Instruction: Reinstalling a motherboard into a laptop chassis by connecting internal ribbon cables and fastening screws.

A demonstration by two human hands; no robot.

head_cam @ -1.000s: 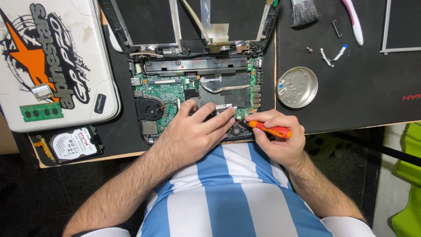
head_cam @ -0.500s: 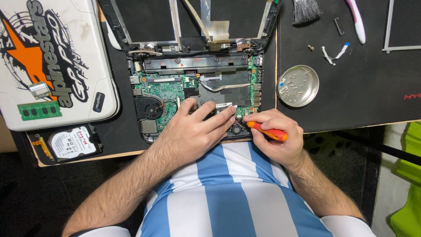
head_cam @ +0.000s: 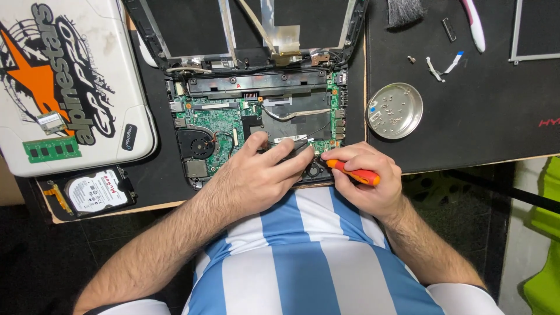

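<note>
Leaning over the worktop (head_cam: 466, 134), the person had an opened laptop (head_cam: 256, 116) lying just before their chest, its green circuit board (head_cam: 216, 125) and round fan (head_cam: 195, 143) bared. The left hand (head_cam: 256, 178) lay flat on the near edge of the machine, its fingers (head_cam: 289, 157) spread and pressing down on the dark part beside the board. The right hand (head_cam: 364, 181) sat just beside it, fingers pinching an orange-handled screwdriver (head_cam: 353, 173) whose tip pointed left toward the near right corner of the chassis; the tip itself was hidden between the two hands, so I could not tell whether it sat in a screw. To my eye the job wanted the driver held square to the screw head, with steady downward pressure and slow turns so the small head would not strip, while the left hand kept the chassis from shifting. A round metal dish (head_cam: 395, 111) with loose screws stood near on the right, handy for anything freed. To the left lay a white laptop lid (head_cam: 70, 87), a green memory stick (head_cam: 51, 149) on it and a bare hard drive (head_cam: 96, 191) below.
</note>
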